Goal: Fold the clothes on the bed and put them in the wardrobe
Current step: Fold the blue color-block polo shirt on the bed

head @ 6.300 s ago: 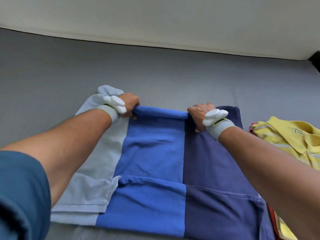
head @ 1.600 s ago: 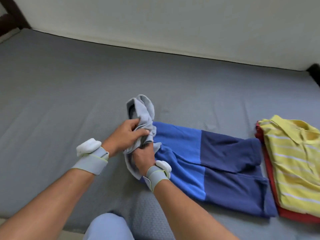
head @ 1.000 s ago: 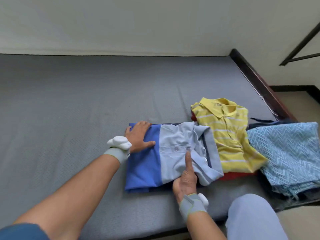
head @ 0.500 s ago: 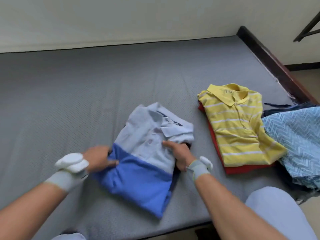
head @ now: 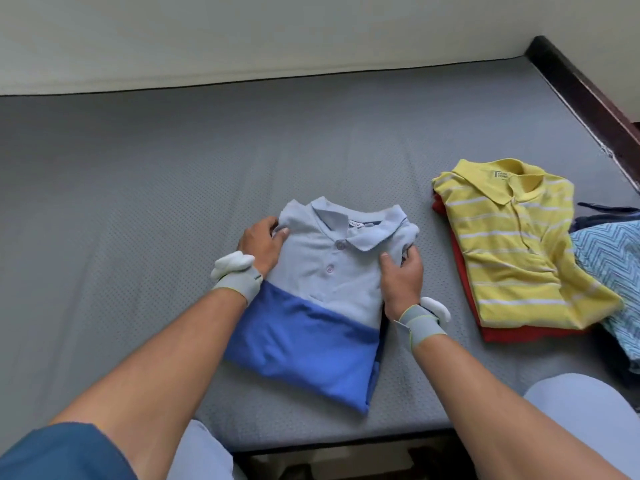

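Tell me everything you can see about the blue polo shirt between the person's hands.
The blue polo shirt lies folded into a compact rectangle, collar up, near the front edge of the grey bed. Its top is pale blue with a collar and two visible buttons; below is a brighter blue band. It looks like soft knit. The left hand grips its left shoulder, the right hand its right side.

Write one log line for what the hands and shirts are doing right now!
left hand: grips blue polo | right hand: grips blue polo | blue polo: folded, on bed | yellow striped polo: folded, beside
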{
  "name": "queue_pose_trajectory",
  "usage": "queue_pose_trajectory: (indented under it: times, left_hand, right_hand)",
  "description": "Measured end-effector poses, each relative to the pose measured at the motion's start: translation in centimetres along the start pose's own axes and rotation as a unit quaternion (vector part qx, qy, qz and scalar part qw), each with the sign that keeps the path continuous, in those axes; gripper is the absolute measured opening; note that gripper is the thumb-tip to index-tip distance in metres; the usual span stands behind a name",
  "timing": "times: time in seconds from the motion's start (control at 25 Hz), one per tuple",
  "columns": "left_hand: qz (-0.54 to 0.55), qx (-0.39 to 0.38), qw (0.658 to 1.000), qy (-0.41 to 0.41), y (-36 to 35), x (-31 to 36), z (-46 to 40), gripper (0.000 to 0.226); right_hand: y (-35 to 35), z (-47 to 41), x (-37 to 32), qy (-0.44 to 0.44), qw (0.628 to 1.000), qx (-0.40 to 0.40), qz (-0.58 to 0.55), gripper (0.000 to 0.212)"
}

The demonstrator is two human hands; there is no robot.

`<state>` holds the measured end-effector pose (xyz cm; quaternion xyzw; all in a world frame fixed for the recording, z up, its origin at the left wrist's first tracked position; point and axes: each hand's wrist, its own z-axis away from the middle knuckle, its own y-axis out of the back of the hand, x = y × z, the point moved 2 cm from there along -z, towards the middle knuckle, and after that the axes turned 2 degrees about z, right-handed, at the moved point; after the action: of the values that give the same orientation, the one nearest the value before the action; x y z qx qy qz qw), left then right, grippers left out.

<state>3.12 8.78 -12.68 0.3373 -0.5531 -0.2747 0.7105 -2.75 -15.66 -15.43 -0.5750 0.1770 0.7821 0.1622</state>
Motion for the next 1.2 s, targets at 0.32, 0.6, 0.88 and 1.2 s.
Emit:
queue_pose_trajectory:
  times: [0.32,0.6,0.88,1.2]
  left_hand:
    - [-0.184,0.083,0.96,-0.196,-4.3,-1.6,7.9,0.062]
    - [-0.233,0.002,0.964,-0.125,-5.2,-3.5,8.4,0.07]
    - [-0.065,-0.019,0.997,0.03,-2.4,-2.7,7.5,0.102]
    - [0.14,-0.085,0.98,0.116,-0.6,-3.8,5.1,0.056]
  right_hand:
    - [-3.1,6.1,-0.5,0.259,0.843,-0.036,0.471,0.081]
    - [-2.4,6.4,4.4,0.234,0.766,-0.166,0.575,0.07]
    - [1.1,6.2,0.2,0.019,0.916,-0.008,0.4,0.091]
    - [1.7,4.4,0.2,-0.177,0.971,-0.018,0.157,0.055]
